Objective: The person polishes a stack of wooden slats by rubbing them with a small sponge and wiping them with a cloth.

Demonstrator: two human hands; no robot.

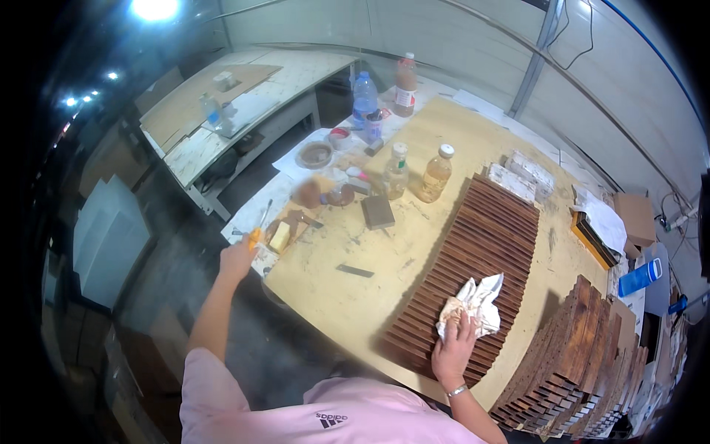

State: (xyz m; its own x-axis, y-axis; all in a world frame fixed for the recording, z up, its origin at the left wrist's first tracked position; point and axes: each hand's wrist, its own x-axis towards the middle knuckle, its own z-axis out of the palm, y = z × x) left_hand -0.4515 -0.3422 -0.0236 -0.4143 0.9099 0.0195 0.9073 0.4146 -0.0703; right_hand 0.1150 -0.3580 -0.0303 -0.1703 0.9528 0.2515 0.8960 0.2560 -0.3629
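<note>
My right hand (453,351) is closed on a crumpled white cloth (484,300) with brown stains. The cloth lies against the top of a dark brown ridged wooden panel (473,244), which rests at a slant on the yellowish tabletop (318,259). Out at the table's left edge, my left hand (237,260) is closed around an orange-handled tool (255,237). A thin metal shaft, like a screwdriver's, seems to extend from it. Right beside that hand is a pale yellow block (280,237). A flat dark strip (356,271) and a grey-brown block (378,212) lie between my hands.
Two glass bottles with white caps (437,174) stand behind the panel. A blue-tinted plastic bottle (364,100), a red-labelled bottle (405,85) and a round tub (316,155) are farther back. Stacked brown wooden pieces (569,348) rise at the right. Another worktable (177,163) stands at the far left.
</note>
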